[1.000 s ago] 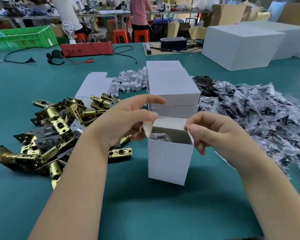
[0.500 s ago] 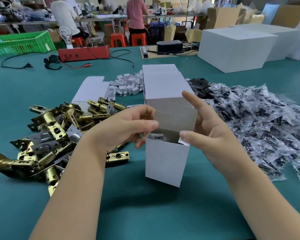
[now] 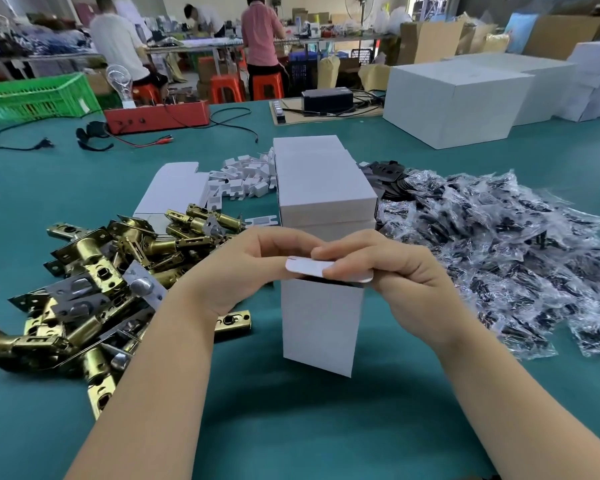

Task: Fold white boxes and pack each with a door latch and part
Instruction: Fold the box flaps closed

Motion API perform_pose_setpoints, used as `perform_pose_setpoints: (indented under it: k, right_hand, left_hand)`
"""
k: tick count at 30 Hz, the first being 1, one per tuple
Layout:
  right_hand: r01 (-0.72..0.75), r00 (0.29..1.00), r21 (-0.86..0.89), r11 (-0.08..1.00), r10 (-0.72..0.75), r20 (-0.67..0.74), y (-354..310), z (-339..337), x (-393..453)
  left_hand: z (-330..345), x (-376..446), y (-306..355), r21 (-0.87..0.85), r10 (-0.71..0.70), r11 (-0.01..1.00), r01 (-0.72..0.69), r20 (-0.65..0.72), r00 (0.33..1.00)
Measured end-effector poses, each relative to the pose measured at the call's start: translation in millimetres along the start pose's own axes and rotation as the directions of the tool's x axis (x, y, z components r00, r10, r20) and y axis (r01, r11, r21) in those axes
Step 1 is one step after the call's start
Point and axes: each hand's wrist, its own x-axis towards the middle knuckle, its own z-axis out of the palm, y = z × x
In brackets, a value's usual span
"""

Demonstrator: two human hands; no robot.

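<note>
Box (image 3: 321, 320) upright between hands | left hand (image 3: 243, 268) and right hand (image 3: 392, 271) pinch its top flap (image 3: 326, 269)

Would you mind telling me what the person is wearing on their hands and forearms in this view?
Nothing shows on either: the left hand and right hand are bare, without gloves, rings or a watch. Both forearms are uncovered right to the frame's lower edge, so no sleeve is visible.

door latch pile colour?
Brass-gold with silver faceplates, door latches left of the box; head view.
</note>
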Motion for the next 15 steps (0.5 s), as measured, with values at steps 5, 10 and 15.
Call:
perform_pose_setpoints:
  k: [5, 10, 15]
  right_hand:
    - [0.045, 0.998, -0.113, 0.993, -0.039, 0.055, -1.6, -3.8, -3.8]
    - [0.043, 0.996, -0.246, 0.968, -0.062, -0.07, 5.6, 1.0, -5.6]
    - [-0.057, 0.986, -0.106, 0.993, 0.04, -0.159, 5.4, 5.2, -0.8]
  left_hand:
    - [-11.0, -1.0, -9.4, -0.184, -0.087, 0.977, 0.11, 0.131, 0.988]
    - [-9.9, -1.3, -3.8, -0.08, -0.061, 0.995, 0.064, 0.03, 0.998]
    - [-1.2, -0.2, -0.6, 0.042, -0.019, 0.999, 0.023, -0.095, 0.995]
